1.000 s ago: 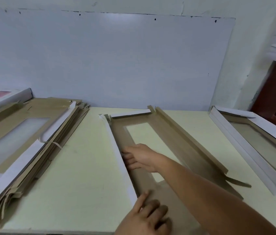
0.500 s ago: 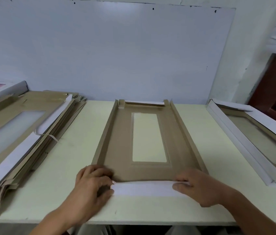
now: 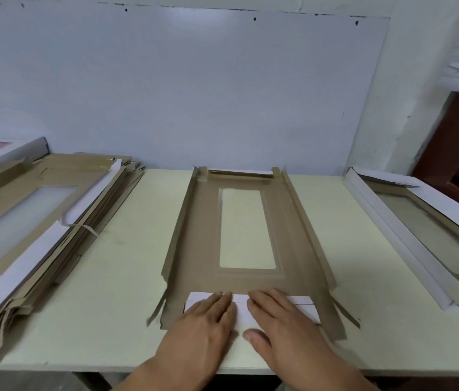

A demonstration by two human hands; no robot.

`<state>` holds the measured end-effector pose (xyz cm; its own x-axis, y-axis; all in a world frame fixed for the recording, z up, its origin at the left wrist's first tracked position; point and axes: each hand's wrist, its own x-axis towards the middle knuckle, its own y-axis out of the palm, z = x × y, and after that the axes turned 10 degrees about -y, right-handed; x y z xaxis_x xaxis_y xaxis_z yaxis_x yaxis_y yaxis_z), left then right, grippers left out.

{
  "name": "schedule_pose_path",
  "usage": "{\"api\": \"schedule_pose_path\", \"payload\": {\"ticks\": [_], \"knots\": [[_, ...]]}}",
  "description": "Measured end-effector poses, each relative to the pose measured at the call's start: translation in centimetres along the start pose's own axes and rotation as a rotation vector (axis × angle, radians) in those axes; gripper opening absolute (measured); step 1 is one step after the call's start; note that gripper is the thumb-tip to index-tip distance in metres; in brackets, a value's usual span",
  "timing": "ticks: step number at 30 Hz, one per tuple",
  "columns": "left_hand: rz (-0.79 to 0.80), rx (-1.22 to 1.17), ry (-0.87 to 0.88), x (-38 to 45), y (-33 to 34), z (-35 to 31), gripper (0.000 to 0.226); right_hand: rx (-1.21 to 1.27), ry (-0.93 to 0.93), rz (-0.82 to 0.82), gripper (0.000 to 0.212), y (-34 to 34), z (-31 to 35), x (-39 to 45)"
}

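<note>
A flat brown cardboard box blank with a rectangular window cut-out [image 3: 194, 249] lies in the middle of the pale green worktop [image 3: 124, 277], its near end at the front edge. Its white end flap [image 3: 241, 310] is folded over there. The left hand [image 3: 208, 320] and the right hand [image 3: 281, 323] press on that flap side by side, fingers straight and close together, gripping nothing.

A flat brown cardboard box blank [image 3: 250, 280] with a rectangular window lies on the pale table [image 3: 121, 277]. The left hand [image 3: 205, 325] and right hand [image 3: 281, 325] press flat, side by side, on its white near flap [image 3: 241, 311].
</note>
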<state>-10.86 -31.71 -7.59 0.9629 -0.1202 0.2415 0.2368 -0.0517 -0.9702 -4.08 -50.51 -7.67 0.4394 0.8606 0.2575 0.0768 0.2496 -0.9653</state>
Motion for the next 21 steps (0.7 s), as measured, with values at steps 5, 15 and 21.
{"api": "schedule_pose_path", "payload": {"ticks": [5,15,21], "knots": [[-0.051,0.164,-0.095,-0.4,-1.6,1.7,0.047,-0.045,0.163,0.003,0.051,-0.9,-2.2,-1.6],[0.189,0.156,-0.046,1.0,-3.6,2.8,0.029,0.048,0.061,0.097,0.039,-1.6,-3.1,-0.8],[0.251,0.078,-0.058,2.6,-3.7,4.4,0.009,0.025,0.046,0.06,0.018,-1.9,-3.9,1.2]]}}
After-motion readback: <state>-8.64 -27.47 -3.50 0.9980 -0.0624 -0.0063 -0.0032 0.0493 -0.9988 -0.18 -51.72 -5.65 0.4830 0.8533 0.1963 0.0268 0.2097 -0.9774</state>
